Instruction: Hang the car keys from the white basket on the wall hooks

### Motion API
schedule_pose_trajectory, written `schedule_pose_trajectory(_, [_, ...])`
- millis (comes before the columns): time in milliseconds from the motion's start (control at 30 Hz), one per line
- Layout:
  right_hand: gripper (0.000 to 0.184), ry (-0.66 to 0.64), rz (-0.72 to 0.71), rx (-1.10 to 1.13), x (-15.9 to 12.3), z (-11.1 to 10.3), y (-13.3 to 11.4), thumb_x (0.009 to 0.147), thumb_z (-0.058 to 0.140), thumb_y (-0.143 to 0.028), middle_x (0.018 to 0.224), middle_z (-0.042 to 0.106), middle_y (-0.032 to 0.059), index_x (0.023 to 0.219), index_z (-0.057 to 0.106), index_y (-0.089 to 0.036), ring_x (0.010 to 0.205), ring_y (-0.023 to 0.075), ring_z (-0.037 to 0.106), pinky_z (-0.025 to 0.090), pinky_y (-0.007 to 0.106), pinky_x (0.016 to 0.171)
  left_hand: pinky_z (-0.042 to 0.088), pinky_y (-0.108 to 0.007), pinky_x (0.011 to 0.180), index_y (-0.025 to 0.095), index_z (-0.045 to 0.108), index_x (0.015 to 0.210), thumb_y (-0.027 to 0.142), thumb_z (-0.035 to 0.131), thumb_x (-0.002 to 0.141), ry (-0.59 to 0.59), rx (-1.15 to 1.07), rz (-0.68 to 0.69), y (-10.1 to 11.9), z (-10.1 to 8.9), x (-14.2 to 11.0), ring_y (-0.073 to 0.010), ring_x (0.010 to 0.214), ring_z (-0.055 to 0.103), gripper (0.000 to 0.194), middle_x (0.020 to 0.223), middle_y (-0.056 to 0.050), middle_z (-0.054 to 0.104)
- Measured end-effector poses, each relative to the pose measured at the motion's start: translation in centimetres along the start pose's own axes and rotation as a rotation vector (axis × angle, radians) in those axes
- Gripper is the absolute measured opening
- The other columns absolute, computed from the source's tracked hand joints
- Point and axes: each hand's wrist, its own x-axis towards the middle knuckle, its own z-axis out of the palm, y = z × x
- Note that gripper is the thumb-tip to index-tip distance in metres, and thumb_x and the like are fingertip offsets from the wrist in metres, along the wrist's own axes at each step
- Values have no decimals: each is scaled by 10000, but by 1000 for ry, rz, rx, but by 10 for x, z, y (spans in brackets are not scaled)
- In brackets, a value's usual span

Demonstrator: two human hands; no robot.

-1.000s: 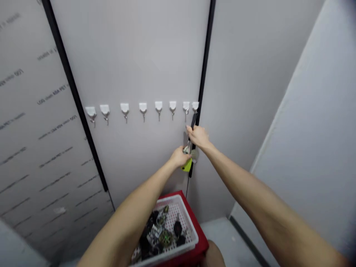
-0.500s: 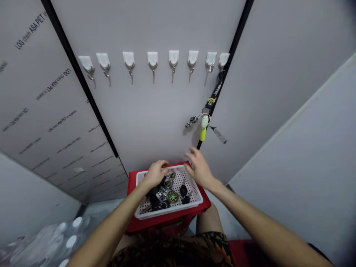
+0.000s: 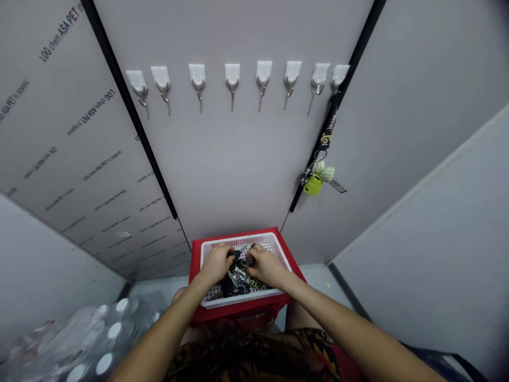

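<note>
A white perforated plastic basket (image 3: 243, 300) holds a jumble of keychains (image 3: 240, 276), with black pieces, metal rings and a gold wheel-shaped charm (image 3: 254, 282). My left hand (image 3: 217, 261) reaches in over the left side, its thumb and fingers closed on a small dark piece (image 3: 237, 254) whose kind is hard to make out. From the other side my right hand (image 3: 267, 266) curls its thumb and fingers round a dark, round-looking keychain (image 3: 248, 261), partly hidden by the fingers. The two hands are close together but apart.
The basket stands on a red stool (image 3: 195, 265) against a grey wall panel. A row of white adhesive hooks (image 3: 232, 77) crosses the panel; the rightmost carries a strap with a yellow-green keychain (image 3: 313, 184). Wrapped water bottles (image 3: 115, 330) stand at lower left.
Both hands have lowered into the basket; the right came down and left from above its far right edge, and its fingers closed. The hanging strap has swung, and the view has shifted slightly.
</note>
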Motion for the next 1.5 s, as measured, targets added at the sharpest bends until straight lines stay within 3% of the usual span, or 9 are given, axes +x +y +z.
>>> schedule_pose_trajectory(133, [149,100,-1,70,-1,1,3,601,415,-112,735,470,28,712,501,-165,727,123,436,343,228,655,354,-237,690,182,539,749,189,435,642,122,-204,-7,2,-6,-1,-123,741,474,149,764,-15,531])
schedule_pose_trajectory(300, [116,198,-31,189,-1,-4,-1,621,400,-113,654,500,17,648,499,-166,684,127,439,346,251,651,378,-208,609,146,542,760,238,461,616,245,-631,-142,4,-15,-1,-99,647,484,188,707,-10,540])
schedule_pose_trajectory(500, [274,297,-94,378,8,-9,-23,644,431,-174,916,519,51,913,482,-167,865,138,430,315,278,776,349,-173,469,139,524,773,269,497,575,196,-957,-262,5,-18,0,-62,511,456,238,658,14,542])
schedule_pose_trajectory(633, [192,219,-58,560,19,-5,-32,661,424,-219,775,553,26,822,511,-161,719,116,484,365,253,681,359,-167,490,139,502,781,236,523,562,155,-1025,-217,2,-16,0,-71,573,478,240,694,5,542])
schedule_pose_trajectory(833, [128,161,18,863,22,0,-28,637,424,-174,687,510,-12,756,468,-158,642,86,464,364,214,600,384,-193,589,139,480,767,181,528,552,149,-1076,-146,1,-14,-2,-89,651,497,224,685,4,537])
schedule_pose_trajectory(1033, [189,-49,50,1086,22,-12,-25,617,462,-201,596,465,-39,800,437,-160,519,56,412,320,178,487,389,-219,644,143,474,750,186,520,550,208,-1074,-133,3,-11,1,-97,672,500,210,678,8,525])
schedule_pose_trajectory(1200, [78,83,71,996,20,-29,-24,587,470,-148,572,442,-46,652,429,-159,524,54,397,311,179,501,391,-234,667,146,507,775,170,488,580,173,-769,-19,8,-20,2,-112,713,495,197,762,-21,523])
schedule_pose_trajectory(1333, [35,173,29,911,19,-36,-26,584,457,-136,559,437,-46,604,438,-158,541,62,411,327,190,536,371,-261,710,158,514,851,158,477,583,6,-515,23,16,-29,3,-130,744,489,271,819,-30,545])
schedule_pose_trajectory(1500, [77,277,31,986,19,-43,-23,595,468,-170,588,447,-42,667,443,-161,557,64,422,342,193,552,344,-266,750,157,500,876,147,463,590,-69,-620,69,26,-31,7,-136,802,473,289,858,-28,544])
